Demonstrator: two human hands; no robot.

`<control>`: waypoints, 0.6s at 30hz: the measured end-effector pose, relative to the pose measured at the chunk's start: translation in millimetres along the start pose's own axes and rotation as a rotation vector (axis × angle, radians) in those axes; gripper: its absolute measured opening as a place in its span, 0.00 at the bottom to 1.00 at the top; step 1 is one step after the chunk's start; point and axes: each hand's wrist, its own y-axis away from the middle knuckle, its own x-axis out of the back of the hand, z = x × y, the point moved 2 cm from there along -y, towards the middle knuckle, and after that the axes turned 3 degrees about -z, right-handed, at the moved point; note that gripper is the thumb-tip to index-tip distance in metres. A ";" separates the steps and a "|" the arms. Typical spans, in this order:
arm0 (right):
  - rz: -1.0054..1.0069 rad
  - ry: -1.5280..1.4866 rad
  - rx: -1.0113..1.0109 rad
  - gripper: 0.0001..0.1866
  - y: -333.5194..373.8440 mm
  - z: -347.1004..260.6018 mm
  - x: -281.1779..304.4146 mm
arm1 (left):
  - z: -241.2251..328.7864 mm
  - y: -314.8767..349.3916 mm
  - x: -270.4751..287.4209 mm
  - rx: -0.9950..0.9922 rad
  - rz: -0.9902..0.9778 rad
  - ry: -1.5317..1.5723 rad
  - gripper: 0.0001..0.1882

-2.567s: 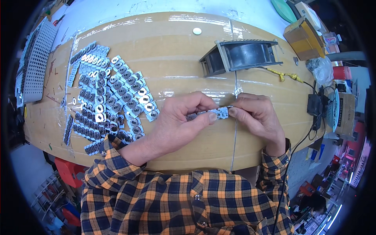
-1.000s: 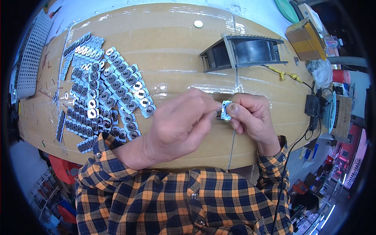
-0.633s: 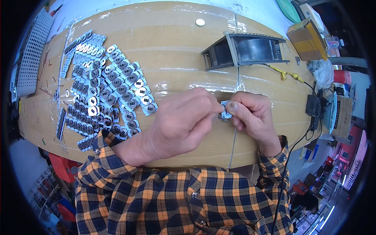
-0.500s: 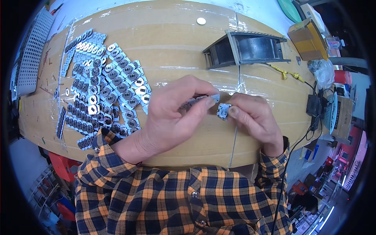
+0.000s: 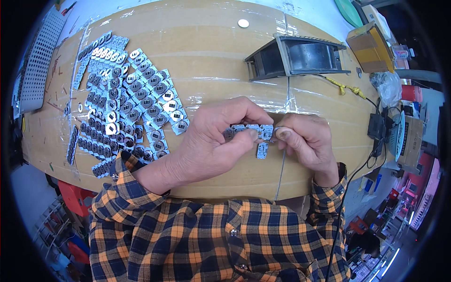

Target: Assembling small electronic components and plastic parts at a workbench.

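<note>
My left hand [image 5: 221, 136] grips a strip of small blue-grey circuit boards [image 5: 266, 131] between thumb and fingers, and part of the strip is hidden by the hand. At the strip's right end my right hand [image 5: 305, 138] is closed, thumb against forefinger, on the end board; the fingers cover most of it. Just below the strip, a single small circuit board [image 5: 262, 150] lies apart on the cardboard tabletop. To the left spreads a heap of similar board strips [image 5: 145, 91], many with round dark or silvery parts on them.
A black box fan [image 5: 307, 56] stands at the back right, its yellow-wrapped cable [image 5: 345, 87] running right to a black adapter [image 5: 376, 126]. A white round disc [image 5: 243, 23] lies at the back. A perforated basket [image 5: 40, 58] is far left; a cardboard box [image 5: 371, 47] sits far right.
The single board that was in my right fingers now lies on the table. My right hand has closed on the strip's end, and the strip has turned to show more boards.
</note>
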 end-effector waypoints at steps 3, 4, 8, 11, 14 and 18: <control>0.006 0.016 0.000 0.06 1.9 1.7 -2.4 | 0.7 -0.5 2.1 -0.011 -0.038 -0.052 0.10; 0.004 0.015 0.001 0.06 1.4 2.5 -3.2 | 0.9 -0.7 2.7 -0.035 -0.066 -0.096 0.10; -0.039 0.097 0.085 0.06 -0.9 2.6 -6.5 | -5.6 -0.3 0.8 -0.091 -0.119 -0.146 0.09; -0.029 0.073 0.044 0.05 -1.1 2.1 -7.5 | -6.2 -0.3 -2.6 -0.081 -0.058 -0.113 0.10; 0.017 0.142 0.101 0.05 -0.1 6.5 -10.3 | -9.9 -0.1 -7.0 0.116 -0.024 0.133 0.12; 0.016 0.219 0.196 0.07 -1.4 5.9 -9.5 | -8.8 -0.7 -7.2 0.149 -0.024 0.189 0.13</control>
